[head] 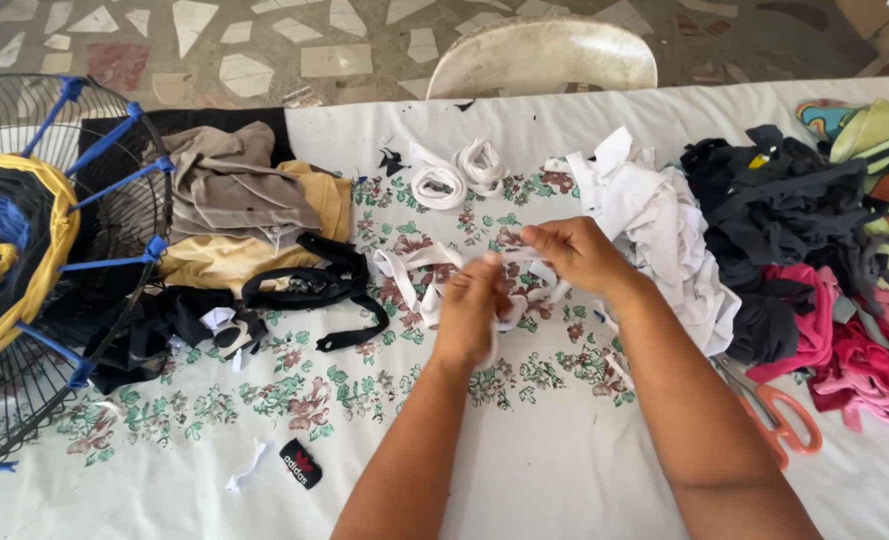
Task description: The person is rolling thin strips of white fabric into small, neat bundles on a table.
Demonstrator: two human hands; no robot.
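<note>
Head view: left hand [471, 305] and right hand [572, 252] pinch white fabric strip [409, 268], fingertips partly hidden

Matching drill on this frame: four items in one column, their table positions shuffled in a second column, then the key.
Items
1. scissors
2. wire fan guard
3. white strip rolls
4. white fabric strip

Positions
A. far left edge, wound with yellow, black and blue strips
B. held between the left hand and right hand
C. right of the right forearm, orange handles, by the pink cloth pile
D. far side of the floral tablecloth, beyond the hands

Pairs: 1-C, 2-A, 3-D, 4-B
</note>
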